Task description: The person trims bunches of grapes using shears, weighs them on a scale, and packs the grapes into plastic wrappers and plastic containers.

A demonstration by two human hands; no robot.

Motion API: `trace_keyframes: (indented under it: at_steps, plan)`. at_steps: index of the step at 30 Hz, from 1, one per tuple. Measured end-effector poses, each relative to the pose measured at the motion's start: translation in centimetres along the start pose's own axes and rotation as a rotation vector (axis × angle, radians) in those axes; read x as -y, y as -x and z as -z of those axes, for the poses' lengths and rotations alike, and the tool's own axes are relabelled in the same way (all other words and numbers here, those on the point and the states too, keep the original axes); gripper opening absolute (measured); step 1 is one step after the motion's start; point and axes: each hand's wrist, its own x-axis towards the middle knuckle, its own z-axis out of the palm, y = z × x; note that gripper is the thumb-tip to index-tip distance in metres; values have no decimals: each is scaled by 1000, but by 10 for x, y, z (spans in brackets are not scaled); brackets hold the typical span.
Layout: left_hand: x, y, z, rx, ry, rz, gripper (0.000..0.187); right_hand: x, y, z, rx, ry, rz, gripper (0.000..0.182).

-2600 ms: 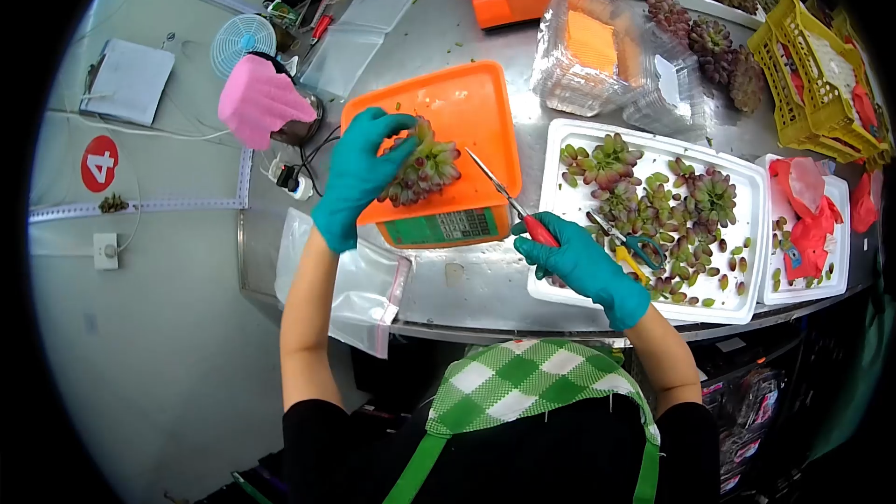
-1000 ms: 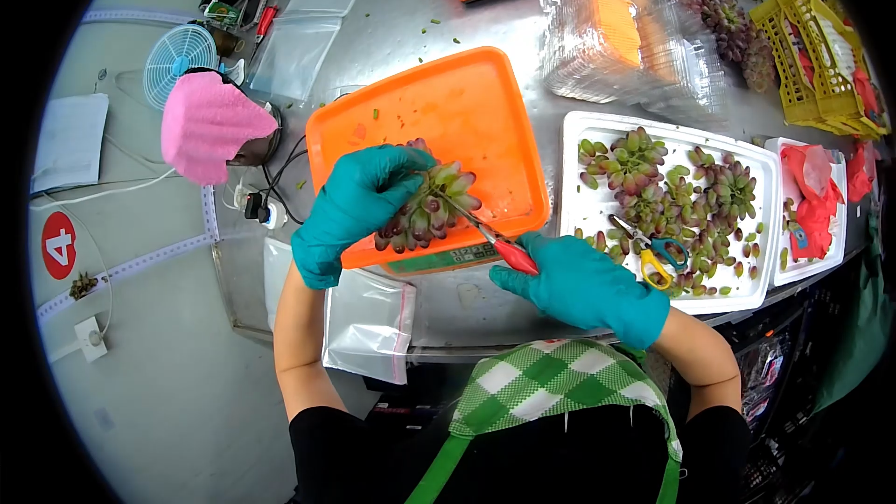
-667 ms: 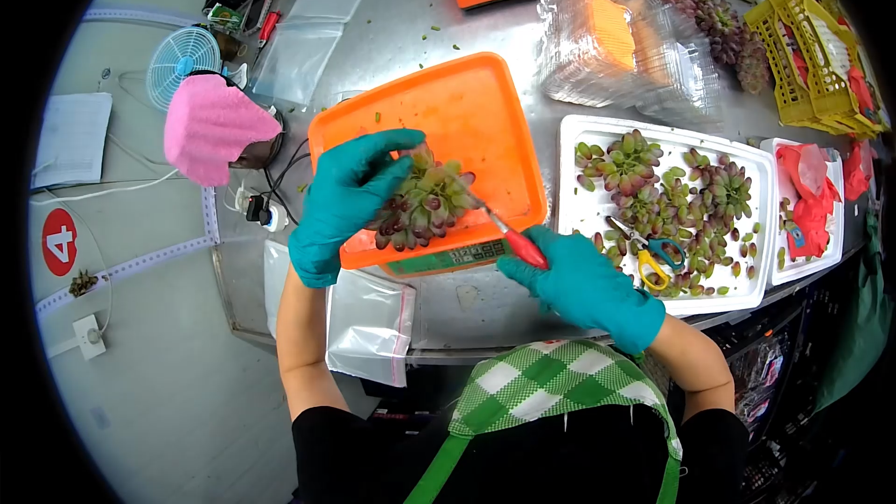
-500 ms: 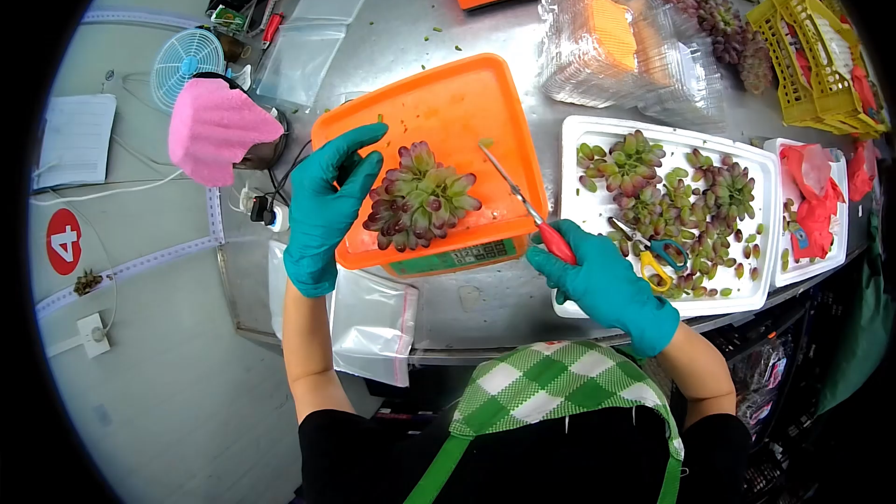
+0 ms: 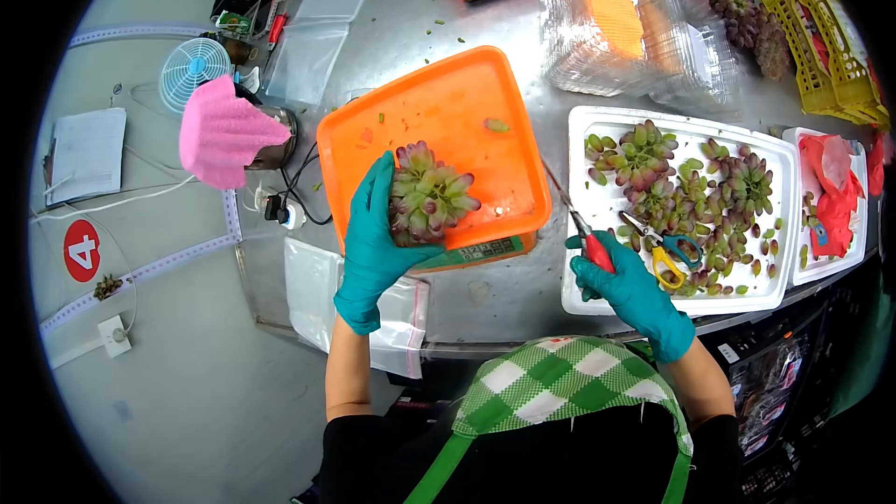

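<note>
My left hand, in a teal glove, grips the left and near side of a green and purple succulent rosette. The rosette rests at the near edge of an orange tray, which sits on a scale with a green display. A single loose leaf lies on the tray. My right hand, also gloved, is closed around long, thin red-handled tweezers. Their metal tips point up and left, between the orange tray and a white foam tray.
Several succulents, loose leaves and scissors lie in the white tray. Clear plastic boxes stand behind it, with a yellow crate to the right. At left are a pink cloth, a blue fan and plastic bags.
My left hand has come down and right onto the rosette. My right hand has drawn the tweezers rightward, off the orange tray. A loose leaf now lies on the tray.
</note>
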Motion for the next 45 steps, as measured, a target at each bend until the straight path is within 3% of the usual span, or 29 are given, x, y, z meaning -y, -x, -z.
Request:
trace_keyframes:
  at_steps: [3,9,13,16,22,25,29,32,34,35,38,39,40,45]
  plan:
    - [10,-9,3,65,100,-52,106,21,-6,-6,146,-40,-68,44]
    - [19,-29,19,255,470,36,100,43,-51,-52,156,-444,192,33]
    - [13,-36,24,315,576,176,97,33,-81,-78,162,-617,26,30]
    - [16,-39,30,333,600,229,93,31,-89,-90,216,-832,111,34]
    - [46,-26,37,256,836,253,73,59,-67,-107,238,-537,311,47]
    - [53,-8,36,144,963,365,63,90,-43,-92,452,-552,312,50]
    - [40,-6,17,240,1402,91,56,82,-40,-79,528,-396,306,51]
    - [33,-4,-4,311,1712,-173,53,107,-27,-67,367,-426,564,48]
    - [37,-3,-17,372,1908,-378,53,94,-44,-60,143,-164,652,48]
    - [78,14,-38,-346,1695,143,52,86,-55,-58,0,-49,685,48]
    - [105,23,-54,46,2082,104,59,84,-82,-49,-423,738,824,48]
    - [18,15,-29,164,2595,-63,62,81,-99,-47,-434,779,867,48]
    - [14,16,-30,217,2570,-65,61,79,-113,-46,-445,820,908,47]
    - [9,18,-35,455,2427,-57,57,86,-140,-58,-461,1223,710,44]
